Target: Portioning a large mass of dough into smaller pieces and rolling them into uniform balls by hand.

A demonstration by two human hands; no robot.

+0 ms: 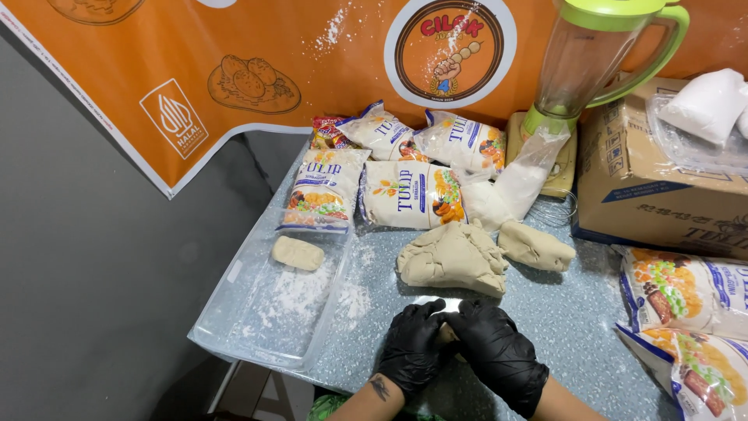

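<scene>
A small dough piece (447, 334) sits pressed between your two gloved hands, low over the bench (576, 327).
Your left hand (411, 348) and right hand (499, 355) curl closed around it, fingers together; the big dough lump (452, 257) lies just beyond.

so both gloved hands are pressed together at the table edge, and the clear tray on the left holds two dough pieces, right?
Not quite. The head view shows the clear tray holding only one dough piece. The rest stands: left hand and right hand, both gloved, are pressed together at the table edge.
</scene>
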